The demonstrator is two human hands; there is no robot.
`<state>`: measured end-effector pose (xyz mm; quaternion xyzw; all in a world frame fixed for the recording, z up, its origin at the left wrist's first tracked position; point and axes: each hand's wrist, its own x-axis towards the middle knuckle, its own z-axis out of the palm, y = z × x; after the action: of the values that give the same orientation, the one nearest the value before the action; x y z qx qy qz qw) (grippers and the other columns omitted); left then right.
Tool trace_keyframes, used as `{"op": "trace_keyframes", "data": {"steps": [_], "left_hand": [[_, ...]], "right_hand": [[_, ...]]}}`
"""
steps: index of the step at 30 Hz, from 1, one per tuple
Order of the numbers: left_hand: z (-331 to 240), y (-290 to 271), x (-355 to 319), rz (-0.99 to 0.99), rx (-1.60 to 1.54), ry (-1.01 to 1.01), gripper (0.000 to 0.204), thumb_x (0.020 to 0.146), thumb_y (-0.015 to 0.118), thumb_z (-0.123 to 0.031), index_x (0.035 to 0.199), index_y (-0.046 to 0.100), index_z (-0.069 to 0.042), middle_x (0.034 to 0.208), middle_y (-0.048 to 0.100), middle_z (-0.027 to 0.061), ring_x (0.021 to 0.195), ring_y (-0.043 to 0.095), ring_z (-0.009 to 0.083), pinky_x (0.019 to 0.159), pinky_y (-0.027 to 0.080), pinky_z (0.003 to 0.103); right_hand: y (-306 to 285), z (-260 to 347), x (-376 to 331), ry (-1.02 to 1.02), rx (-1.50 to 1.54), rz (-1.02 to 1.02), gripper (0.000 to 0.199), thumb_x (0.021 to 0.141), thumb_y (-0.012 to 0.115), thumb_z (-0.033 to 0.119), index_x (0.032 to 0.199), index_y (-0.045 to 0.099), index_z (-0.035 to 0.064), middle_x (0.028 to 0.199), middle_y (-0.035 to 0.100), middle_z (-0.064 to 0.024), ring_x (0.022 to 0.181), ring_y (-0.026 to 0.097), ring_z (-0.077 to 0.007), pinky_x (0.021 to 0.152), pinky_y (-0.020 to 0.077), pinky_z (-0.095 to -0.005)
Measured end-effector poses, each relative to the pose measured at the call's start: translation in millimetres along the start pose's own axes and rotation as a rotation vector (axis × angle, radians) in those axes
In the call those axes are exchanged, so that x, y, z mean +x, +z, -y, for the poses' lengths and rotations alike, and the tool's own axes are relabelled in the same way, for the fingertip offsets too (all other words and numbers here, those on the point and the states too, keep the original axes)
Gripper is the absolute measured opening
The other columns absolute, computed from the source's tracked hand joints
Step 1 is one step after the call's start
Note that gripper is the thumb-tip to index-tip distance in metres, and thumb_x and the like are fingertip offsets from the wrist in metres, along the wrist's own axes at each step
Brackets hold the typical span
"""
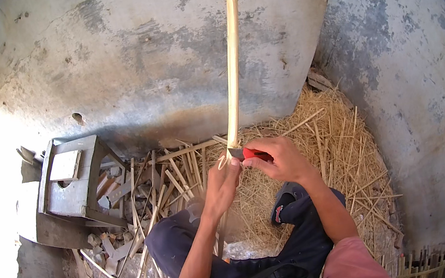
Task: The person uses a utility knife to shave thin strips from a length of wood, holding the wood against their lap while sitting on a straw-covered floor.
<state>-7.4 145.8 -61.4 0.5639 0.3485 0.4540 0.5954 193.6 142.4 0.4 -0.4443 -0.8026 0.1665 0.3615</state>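
Note:
A long, pale wooden stick (232,63) rises from my hands toward the far wall. My left hand (220,184) is closed around its lower part. In my right hand (281,159) is a utility knife (256,153) with a red and black handle, gripped between thumb and fingers. Its short grey blade lies against the stick just above my left thumb. A thin curled shaving (222,162) stands out from the wood beside the blade. The lower end of the stick is partly hidden by my left hand.
Pale shavings (312,126) cover the floor in a thick heap to the right. Several loose wooden strips (175,168) lie at the left with rubble. A worn wooden stool (77,179) stands at the left. Stained walls (166,61) close the far and right sides.

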Motion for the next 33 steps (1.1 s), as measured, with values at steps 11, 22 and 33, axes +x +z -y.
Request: {"op": "trace_keyframes", "data": {"steps": [11,22,33], "left_hand": [[-11,3,-2,0.002,0.149,0.083,0.034,0.108,0.066,-0.033,0.116,0.063,0.0,0.08,0.056,-0.0035,0.073,0.048,0.0056,0.064,0.042,0.027],[-8,4,1,-0.068,0.146,0.08,0.03,0.102,0.075,-0.029,0.113,0.069,-0.001,0.08,0.061,-0.005,0.073,0.047,0.0043,0.062,0.041,0.025],[1,1,4,-0.155,0.279,0.155,0.028,0.1,0.077,-0.024,0.112,0.07,0.0,0.069,0.059,0.0019,0.067,0.047,0.0062,0.059,0.044,0.03]], "right_hand": [[0,1,0,-0.025,0.015,-0.035,0.037,0.089,0.082,0.024,0.117,0.075,0.0003,0.101,0.076,-0.0163,0.084,0.074,-0.0339,0.075,0.0585,-0.039],[-5,6,-4,-0.007,0.039,0.082,0.05,0.098,0.069,0.024,0.144,0.064,0.0065,0.099,0.072,-0.0188,0.088,0.07,-0.0355,0.079,0.0542,-0.0427],[-7,8,-2,0.087,0.234,0.126,0.039,0.097,0.072,0.013,0.135,0.069,0.0008,0.11,0.077,-0.0187,0.09,0.074,-0.0326,0.08,0.0557,-0.0376]]}}
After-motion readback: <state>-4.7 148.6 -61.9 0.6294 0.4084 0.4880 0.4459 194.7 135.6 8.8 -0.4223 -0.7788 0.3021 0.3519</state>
